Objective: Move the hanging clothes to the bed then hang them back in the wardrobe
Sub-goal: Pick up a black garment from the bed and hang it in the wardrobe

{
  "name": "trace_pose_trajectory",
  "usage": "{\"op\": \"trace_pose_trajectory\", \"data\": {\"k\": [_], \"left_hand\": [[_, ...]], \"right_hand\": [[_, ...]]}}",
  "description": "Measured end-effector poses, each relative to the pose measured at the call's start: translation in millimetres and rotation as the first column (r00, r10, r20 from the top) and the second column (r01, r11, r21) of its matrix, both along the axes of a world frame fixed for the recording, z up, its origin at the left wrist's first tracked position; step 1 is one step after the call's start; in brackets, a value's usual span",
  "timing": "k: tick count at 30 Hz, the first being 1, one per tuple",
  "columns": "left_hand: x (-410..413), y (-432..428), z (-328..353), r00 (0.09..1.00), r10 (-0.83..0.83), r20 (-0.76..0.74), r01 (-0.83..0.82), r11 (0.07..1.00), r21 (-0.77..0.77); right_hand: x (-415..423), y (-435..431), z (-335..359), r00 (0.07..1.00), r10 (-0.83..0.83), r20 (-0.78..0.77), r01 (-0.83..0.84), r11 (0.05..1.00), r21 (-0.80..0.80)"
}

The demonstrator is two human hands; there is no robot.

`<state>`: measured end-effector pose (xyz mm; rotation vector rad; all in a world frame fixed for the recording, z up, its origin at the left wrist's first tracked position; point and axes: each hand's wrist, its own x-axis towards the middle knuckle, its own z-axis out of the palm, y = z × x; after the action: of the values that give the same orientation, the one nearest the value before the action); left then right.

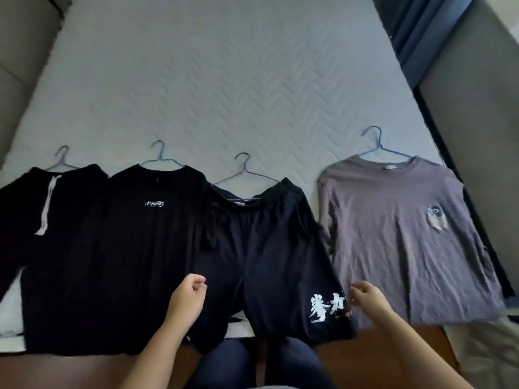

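Several garments lie flat in a row on the white quilted bed (pixel 224 80), each on a thin wire hanger. From left to right they are black trousers with a white drawstring (pixel 42 209), a black T-shirt with a small white logo (pixel 146 248), dark shorts with white characters on the hem (pixel 266 248) and a grey-purple long-sleeved shirt (pixel 398 234). My left hand (pixel 188 294) hovers over the shorts' left edge, fingers curled, nothing visible in them. My right hand (pixel 368 300) is at the shorts' right hem, fingertips at the cloth; whether they pinch it is unclear.
The bed's brown wooden foot edge (pixel 365 343) runs in front of me, with my dark-trousered knees (pixel 252 366) against it. A dark blue curtain (pixel 421 32) hangs at the right, beside a grey wall. The far half of the mattress carries nothing.
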<state>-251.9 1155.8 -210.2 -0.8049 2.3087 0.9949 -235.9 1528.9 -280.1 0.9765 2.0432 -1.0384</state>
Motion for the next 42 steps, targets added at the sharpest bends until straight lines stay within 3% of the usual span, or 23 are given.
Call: {"op": "trace_pose_trajectory", "data": {"k": [10,18,23,29,35,42], "left_hand": [[-84.8,-3.2,-47.0,0.998,0.014,-0.069,-0.017,0.999,-0.041],[-201.1,-18.3,-135.0,0.993,-0.031,-0.116,0.015,0.991,-0.131],[-234.3,-34.9,-176.6,0.992,-0.047,-0.119,0.026,0.984,-0.175],[-235.4,-42.1,-193.0,0.989,-0.064,-0.130,0.042,0.985,-0.168],[-224.8,-38.2,-163.3,0.990,-0.055,-0.131,0.041,0.993,-0.108],[-206.2,-21.1,-89.8,0.960,-0.142,-0.243,0.123,0.988,-0.093]], "right_hand": [[-145.6,-47.1,-30.4,0.988,0.143,-0.065,-0.147,0.987,-0.067],[-276.8,-85.6,-86.2,0.933,0.285,-0.222,-0.268,0.958,0.103],[-324.6,-102.1,-129.8,0.868,0.451,-0.208,-0.411,0.888,0.207],[-337.0,-120.0,-149.5,0.883,0.465,-0.071,-0.440,0.869,0.226],[-315.9,-118.6,-102.3,0.911,0.343,-0.229,-0.300,0.932,0.204],[-254.4,-104.4,-21.6,0.911,0.283,-0.301,-0.214,0.946,0.242]]}}
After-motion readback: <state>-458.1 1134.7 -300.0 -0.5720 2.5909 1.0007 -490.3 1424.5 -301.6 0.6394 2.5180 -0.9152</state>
